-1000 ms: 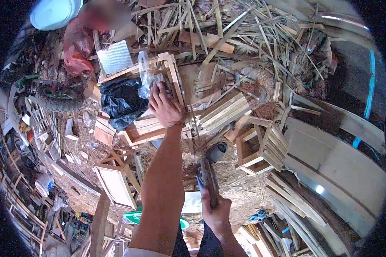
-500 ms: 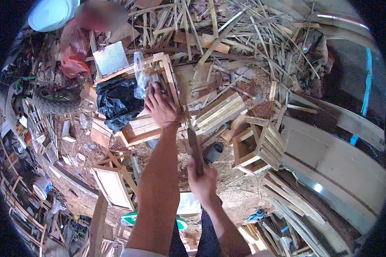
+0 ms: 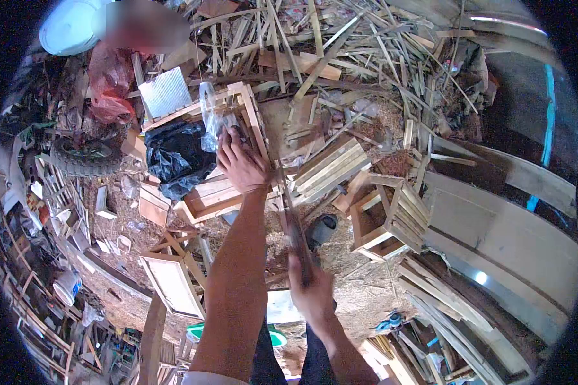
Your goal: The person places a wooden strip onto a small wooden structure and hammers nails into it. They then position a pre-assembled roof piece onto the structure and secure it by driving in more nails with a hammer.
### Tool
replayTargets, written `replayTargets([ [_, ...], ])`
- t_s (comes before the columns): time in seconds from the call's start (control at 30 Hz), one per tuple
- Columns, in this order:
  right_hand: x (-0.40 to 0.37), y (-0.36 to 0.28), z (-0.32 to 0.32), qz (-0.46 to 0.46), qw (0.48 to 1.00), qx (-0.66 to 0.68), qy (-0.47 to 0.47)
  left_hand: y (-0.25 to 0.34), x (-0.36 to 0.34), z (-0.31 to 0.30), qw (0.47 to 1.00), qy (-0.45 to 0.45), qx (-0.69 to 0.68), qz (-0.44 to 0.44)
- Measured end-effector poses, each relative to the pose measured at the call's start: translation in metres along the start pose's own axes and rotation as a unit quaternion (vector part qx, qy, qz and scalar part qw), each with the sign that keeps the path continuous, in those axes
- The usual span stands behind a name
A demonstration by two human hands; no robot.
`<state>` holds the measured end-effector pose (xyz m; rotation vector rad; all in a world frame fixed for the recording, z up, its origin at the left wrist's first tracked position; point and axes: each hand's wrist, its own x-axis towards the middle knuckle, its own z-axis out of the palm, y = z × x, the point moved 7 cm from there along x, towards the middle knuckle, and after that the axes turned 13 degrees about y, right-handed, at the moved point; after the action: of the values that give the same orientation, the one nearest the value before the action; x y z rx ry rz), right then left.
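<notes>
My left hand (image 3: 244,165) lies over the near right part of a wooden frame (image 3: 255,122), its fingers bent over the wood; what lies beneath the palm is hidden. Just right of it, my right hand (image 3: 311,292) is wrapped around the dark handle of a long, narrow tool (image 3: 289,215), which looks like a hand saw. Motion blurs the tool, and its far end passes close to the frame's right side. Inside the frame are a black plastic bag (image 3: 176,157) and a clear plastic bag (image 3: 209,119).
Wood scraps (image 3: 302,58) are heaped at the back. Stacked slats (image 3: 331,168), a slatted crate (image 3: 388,218) and a dark cylindrical container (image 3: 321,230) stand at the right. A tyre (image 3: 83,157) lies left, with a white-panelled wooden box (image 3: 173,282) nearer me.
My right hand has drawn the tool back toward my body and slightly right. My left hand stays in place on the frame.
</notes>
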<state>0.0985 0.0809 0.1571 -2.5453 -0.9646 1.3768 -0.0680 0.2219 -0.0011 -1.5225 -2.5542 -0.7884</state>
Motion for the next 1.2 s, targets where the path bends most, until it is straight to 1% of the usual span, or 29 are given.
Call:
replayTargets([
  [0.07, -0.045, -0.008, -0.043, -0.05, 0.998, -0.019, 0.018, 0.001, -0.002, 0.0, 1.0, -0.003, -0.009, -0.005],
  [0.1, -0.045, -0.008, -0.042, -0.05, 0.998, -0.02, 0.02, 0.0, -0.001, 0.0, 1.0, -0.001, -0.012, 0.001],
  [0.17, -0.046, -0.016, -0.045, -0.083, 0.994, 0.013, 0.067, 0.001, -0.003, -0.001, 1.0, -0.001, -0.016, 0.008],
  [0.2, -0.027, -0.015, -0.027, -0.042, 0.998, -0.043, 0.023, 0.0, -0.003, 0.0, 1.0, -0.007, -0.009, -0.004],
  [0.27, 0.027, -0.013, 0.016, -0.104, 0.995, -0.01, 0.0, -0.001, -0.002, 0.003, 1.0, -0.014, -0.002, -0.012],
  [0.3, 0.025, -0.016, 0.011, -0.103, 0.995, -0.007, 0.002, 0.001, -0.002, 0.004, 1.0, -0.015, -0.004, -0.008],
  [0.37, 0.011, -0.015, -0.003, -0.059, 0.998, -0.032, 0.001, 0.0, -0.002, 0.002, 1.0, -0.003, -0.001, -0.01],
  [0.4, -0.027, 0.049, 0.006, 0.023, 0.989, 0.142, 0.031, -0.002, -0.003, 0.004, 1.0, -0.01, 0.005, -0.013],
  [0.43, -0.041, -0.019, -0.04, -0.075, 0.997, 0.008, 0.012, 0.0, -0.003, 0.002, 1.0, -0.01, 0.005, -0.013],
  [0.5, -0.056, -0.009, -0.048, -0.13, 0.989, 0.034, 0.066, 0.007, 0.001, -0.003, 1.0, 0.002, -0.011, 0.005],
  [0.53, -0.044, -0.005, -0.038, -0.129, 0.989, 0.034, 0.066, 0.007, 0.0, -0.004, 1.0, 0.002, -0.012, 0.005],
  [0.6, -0.001, 0.001, -0.003, -0.03, 0.999, 0.03, -0.017, 0.005, -0.001, -0.001, 1.0, -0.013, 0.002, -0.005],
  [0.63, 0.009, -0.004, -0.005, -0.033, 0.999, 0.027, -0.014, 0.007, -0.003, 0.0, 1.0, -0.011, -0.001, -0.008],
  [0.7, 0.014, -0.03, -0.009, -0.112, 0.993, -0.014, 0.018, 0.004, -0.001, -0.001, 1.0, -0.001, 0.001, 0.009],
  [0.73, -0.009, -0.02, -0.022, -0.048, 0.999, -0.008, 0.015, 0.003, -0.001, 0.001, 1.0, 0.004, 0.001, 0.006],
  [0.77, -0.033, -0.013, -0.038, -0.122, 0.99, 0.038, 0.064, 0.004, -0.002, 0.0, 1.0, 0.004, 0.0, 0.004],
  [0.83, -0.052, -0.029, -0.061, -0.184, 0.979, 0.006, 0.09, 0.005, -0.001, -0.001, 1.0, 0.008, -0.001, 0.012],
  [0.87, -0.043, -0.027, -0.053, -0.183, 0.979, 0.006, 0.09, 0.004, -0.002, 0.0, 1.0, 0.007, -0.001, 0.013],
  [0.93, -0.009, -0.013, -0.013, -0.093, 0.995, -0.029, 0.013, 0.001, -0.002, 0.003, 1.0, 0.008, 0.001, 0.015],
  [1.03, 0.012, -0.023, -0.001, -0.085, 0.996, -0.028, 0.011, 0.007, 0.0, -0.002, 1.0, 0.008, 0.004, 0.015],
  [1.07, 0.005, -0.017, -0.01, -0.047, 0.998, 0.004, 0.034, 0.005, -0.001, -0.005, 1.0, 0.008, 0.006, 0.015],
  [1.1, 0.005, -0.022, -0.016, -0.047, 0.998, 0.007, 0.035, 0.005, -0.004, -0.005, 1.0, 0.001, -0.004, 0.025],
  [1.13, 0.006, -0.025, -0.016, -0.02, 1.0, -0.01, 0.022, 0.006, -0.003, -0.003, 0.999, -0.005, -0.015, 0.041],
  [1.17, 0.007, -0.026, -0.011, 0.005, 1.0, -0.025, 0.007, 0.005, -0.003, 0.0, 0.999, -0.003, -0.011, 0.032],
  [1.2, 0.008, -0.036, -0.008, -0.048, 0.998, 0.019, 0.045, 0.003, -0.004, 0.004, 1.0, -0.005, -0.013, 0.026],
])
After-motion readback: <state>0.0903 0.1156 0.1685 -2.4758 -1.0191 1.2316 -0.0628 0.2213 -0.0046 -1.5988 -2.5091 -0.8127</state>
